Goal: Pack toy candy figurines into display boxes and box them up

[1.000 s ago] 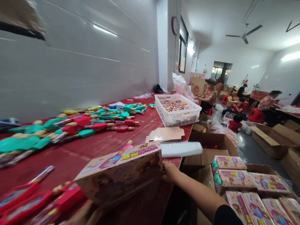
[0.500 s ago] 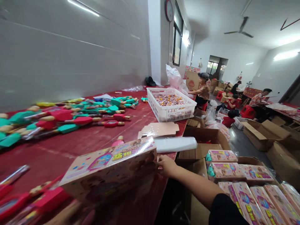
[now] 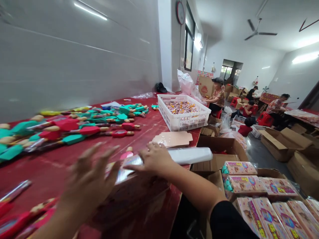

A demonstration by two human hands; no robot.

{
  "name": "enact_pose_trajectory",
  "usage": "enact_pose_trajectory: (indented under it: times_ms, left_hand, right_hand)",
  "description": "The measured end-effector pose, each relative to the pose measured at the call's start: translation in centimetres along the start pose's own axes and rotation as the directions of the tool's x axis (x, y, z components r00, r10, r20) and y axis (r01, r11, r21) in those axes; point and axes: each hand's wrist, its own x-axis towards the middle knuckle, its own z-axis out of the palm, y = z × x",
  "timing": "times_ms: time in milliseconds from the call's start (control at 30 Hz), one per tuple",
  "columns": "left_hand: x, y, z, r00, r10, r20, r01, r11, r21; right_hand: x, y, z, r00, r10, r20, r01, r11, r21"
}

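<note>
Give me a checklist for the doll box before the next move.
Right hand on the doll box: ok, resting on its top.
Left hand: cannot tell, blurred, contact with the box unclear.
White plastic roll: ok, lying just past the right hand.
Flat cardboard sheets: ok, on the table, apart from the box.
Wrapped boxes: ok, in the carton, apart from both hands.

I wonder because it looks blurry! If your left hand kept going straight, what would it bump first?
Your left hand would probably meet the shiny doll box first, just past its fingertips, though the blur makes the depth hard to judge.
</note>
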Motion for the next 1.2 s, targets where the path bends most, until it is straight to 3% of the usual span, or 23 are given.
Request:
enact_pose_trajectory:
  times_ms: [100,233,300,333,400,500,600,700,867,1033,1100,1200]
  left_hand:
    - [1.6,2.0,0.6,0.985,-0.089,0.147,0.064,0.984,0.166]
    - [1.9,3.6,-0.2,0.941,-0.189,0.281,0.097,0.946,0.309]
    - [2.1,4.0,-0.9,0.922,-0.210,0.326,0.097,0.939,0.331]
    - [2.2,4.1,-1.2,0.913,-0.220,0.344,0.102,0.939,0.329]
    - [2.4,4.1,-1.5,0.903,-0.229,0.363,0.115,0.944,0.308]
    - [2.6,3.7,-1.8,0.904,-0.201,0.377,0.104,0.959,0.263]
    - [2.8,3.3,-1.8,0.906,-0.170,0.387,0.083,0.970,0.230]
    - [2.8,3.3,-1.9,0.907,-0.173,0.384,0.082,0.967,0.241]
    - [2.9,3.3,-1.7,0.909,-0.161,0.384,0.060,0.963,0.263]
    - [2.8,3.2,-1.5,0.918,-0.145,0.370,0.043,0.962,0.271]
    - [2.8,2.9,-1.5,0.918,-0.132,0.375,0.035,0.967,0.253]
    - [3.0,2.5,-1.6,0.926,-0.112,0.362,0.056,0.985,0.161]
  right_hand:
    - [0.3,-0.4,2.8,0.994,0.062,0.095,-0.057,0.996,-0.064]
    - [0.3,2.0,3.2,1.000,0.001,-0.031,0.003,0.991,0.134]
    - [0.0,4.9,2.9,0.987,0.121,-0.110,-0.092,0.967,0.236]
    - [-0.3,6.6,3.0,0.948,0.298,-0.113,-0.268,0.937,0.226]
    - [-1.7,10.1,3.7,0.900,0.430,-0.065,-0.413,0.892,0.182]
    - [-4.9,13.7,5.9,0.876,0.474,0.089,-0.482,0.870,0.106]
    - [-7.2,14.9,8.0,0.857,0.468,0.216,-0.485,0.874,0.033]
    - [-6.8,15.2,8.3,0.847,0.474,0.238,-0.489,0.872,0.003]
    - [-1.6,14.8,4.4,0.863,0.503,0.052,-0.506,0.859,0.085]
    - [5.7,10.1,-1.7,0.876,0.441,-0.195,-0.386,0.883,0.266]
    - [7.8,8.4,-4.1,0.860,0.418,-0.292,-0.259,0.851,0.457]
    - [8.6,7.4,-7.3,0.803,0.437,-0.404,0.037,0.642,0.766]
